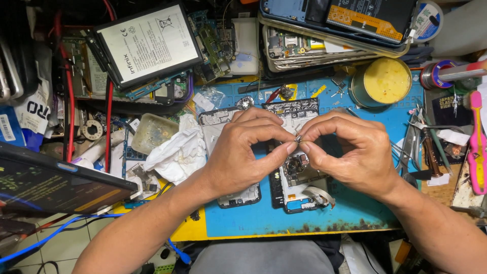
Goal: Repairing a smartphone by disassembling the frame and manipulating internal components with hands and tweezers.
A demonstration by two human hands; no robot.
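A: The fingertips (291, 147) of the left hand (243, 152) are pinching shut against those of the right hand (350, 152), and all four are gripping one tiny part (298, 138) between them at the centre of the frame.

B: How is that tiny part looking?

A: It is showing as a small, silvery metallic speck, mostly covered by the thumbs and forefingers. Its exact shape is too small to tell.

B: Where is it sitting relative to the bench?

A: It is being held in the air above an opened phone (297, 167), which is lying face down on the blue work mat (264, 218) with its dark inner board and a round camera module showing. A second phone frame (223, 152), pale grey, is lying just beside it to the left, partly under the left hand.

B: What else is lying around the hands?

A: A crumpled white tissue (177, 152) is resting left of centre, touching a small clear plastic tray (152, 133). A large flat battery (147, 45) is lying tilted in the upper left. A round tin of yellow paste (381, 82) is standing in the upper right, with tweezers (413, 144) lying near the right wrist. A dark tablet (56, 185) is jutting in from the lower left edge.
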